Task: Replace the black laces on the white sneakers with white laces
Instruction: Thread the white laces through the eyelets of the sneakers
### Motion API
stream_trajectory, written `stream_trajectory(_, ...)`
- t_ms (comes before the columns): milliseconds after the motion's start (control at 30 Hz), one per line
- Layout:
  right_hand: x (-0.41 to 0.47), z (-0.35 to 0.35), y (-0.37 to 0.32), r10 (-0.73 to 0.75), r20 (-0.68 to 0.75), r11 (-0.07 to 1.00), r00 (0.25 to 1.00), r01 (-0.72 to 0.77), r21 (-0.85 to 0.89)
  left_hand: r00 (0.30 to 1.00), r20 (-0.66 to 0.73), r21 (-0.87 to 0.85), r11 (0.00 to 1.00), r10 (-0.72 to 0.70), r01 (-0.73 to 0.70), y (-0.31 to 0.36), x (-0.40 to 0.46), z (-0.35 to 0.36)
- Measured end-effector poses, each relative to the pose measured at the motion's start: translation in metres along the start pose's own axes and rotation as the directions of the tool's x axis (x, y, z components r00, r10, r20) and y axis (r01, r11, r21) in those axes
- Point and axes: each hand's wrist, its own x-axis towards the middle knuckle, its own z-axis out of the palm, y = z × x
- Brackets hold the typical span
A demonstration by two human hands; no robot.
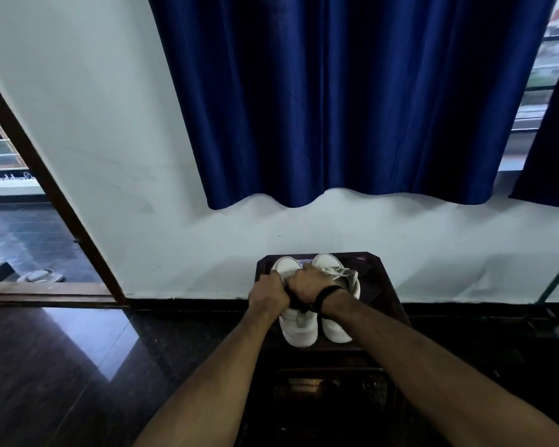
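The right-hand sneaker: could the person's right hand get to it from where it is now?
Probably yes: the right hand already rests beside the right sneaker, with nothing between them.

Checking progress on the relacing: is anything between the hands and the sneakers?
Nothing visible. The left hand and right hand already rest on the white sneakers atop the dark stand, fingers curled at the laces.

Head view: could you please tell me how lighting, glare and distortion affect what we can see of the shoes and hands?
Head view: dim light; wide-angle bending curves the curtain and door frame; glare on the floor; the dark table swallows detail; white sneakers stand out, but both hands, left and right, hide the laces.
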Motion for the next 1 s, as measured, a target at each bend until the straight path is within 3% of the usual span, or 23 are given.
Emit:
stream_trajectory(67, 0.001, -0.003, -0.007, 0.062, 0.015, 0.997, 0.998, -0.063, 0.052, 1.000, -0.023, -0.016, 1.000, -0.010, 0.010, -0.001, -0.001, 0.001)
stream_trajectory(200, 0.002, 0.007, 0.006, -0.003, 0.163, 0.983, 0.987, -0.027, 0.181, 0.995, -0.056, 0.027, 0.996, 0.086, -0.085, -0.004, -0.005, 0.005)
stream_trajectory(367, -0.004, -0.001, 0.001, 0.090, 0.032, 0.964, 0.995, -0.096, 0.247, 0.965, -0.168, 0.248, 0.956, 0.203, -0.158, 0.003, -0.012, 0.000)
stream_trajectory(567, -0.009, 0.015, 0.001, 0.155, -0.289, 0.975, 0.945, -0.099, 0.199, 0.934, -0.184, 0.237, 0.936, 0.306, -0.260, 0.000, -0.016, -0.003)
stream_trajectory(633, -0.014, 0.014, 0.002, 0.213, -0.297, 0.961, 0.931, -0.145, 0.234, 0.923, -0.208, 0.268, 0.927, 0.323, -0.264, 0.003, -0.017, -0.004)
stream_trajectory(800, -0.017, 0.012, 0.004, 0.373, -0.147, 0.902, 0.916, -0.321, 0.289, 0.906, -0.222, 0.273, 0.915, 0.359, -0.296, 0.002, -0.013, 0.002)
stream_trajectory(900, -0.011, 0.010, 0.000, 0.352, -0.121, 0.928, 0.928, -0.328, 0.178, 0.896, -0.241, 0.168, 0.925, 0.374, -0.341, -0.007, -0.008, 0.006)
stream_trajectory(1000, -0.004, 0.010, -0.005, 0.284, -0.186, 0.958, 0.940, -0.269, 0.104, 0.897, -0.216, 0.180, 0.918, 0.386, -0.352, -0.010, -0.014, 0.006)
